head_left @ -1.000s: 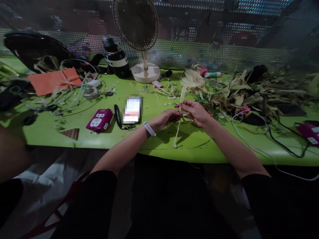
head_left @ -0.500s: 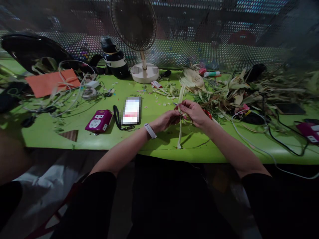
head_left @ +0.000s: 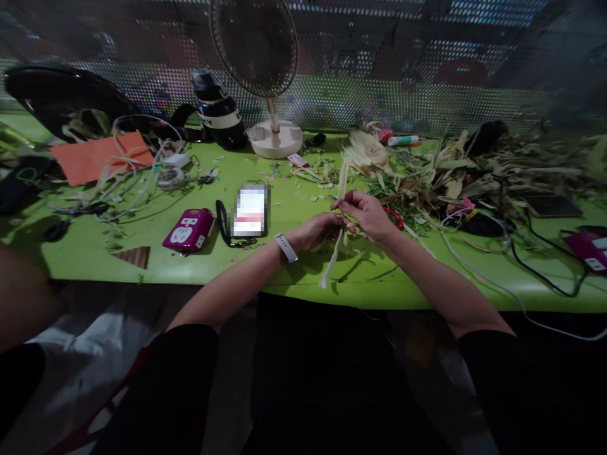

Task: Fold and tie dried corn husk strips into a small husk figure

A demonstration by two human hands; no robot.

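A long, narrow, pale cream strip of dried plant husk [head_left: 343, 179] runs between the person's two bare hands, just above the near part of the bright green smooth-topped table [head_left: 246, 268]. Its upper end stands up beyond the fingertips, leaning slightly, while its lower end hangs out below them, slanting toward the person and to the left, near the table's front edge. The right hand [head_left: 366, 213] lies to the right of the strip, its thumb and forefinger pinched together on the upper part and the other fingers curled in beneath. The left hand [head_left: 323, 229] comes in from the other side, its fingers bent and nearly closed, their tips meeting at the middle of the strip, close against the right hand's fingers; they appear to grip it there, though the exact contact is too small to make out. Small pale shreds stick out around the fingers at this crossing. Just right of the right hand, a curved red handle [head_left: 395, 218] shows on the table, partly hidden. Beyond the hands lies a cream, papery bundle of husks [head_left: 367, 153], and to the right spreads a tangled heap of dry, greenish-tan leaves [head_left: 448, 180]. A white wristband [head_left: 286, 248] circles the left wrist, and well to its left sits a glossy purple block with white sockets [head_left: 188, 230].
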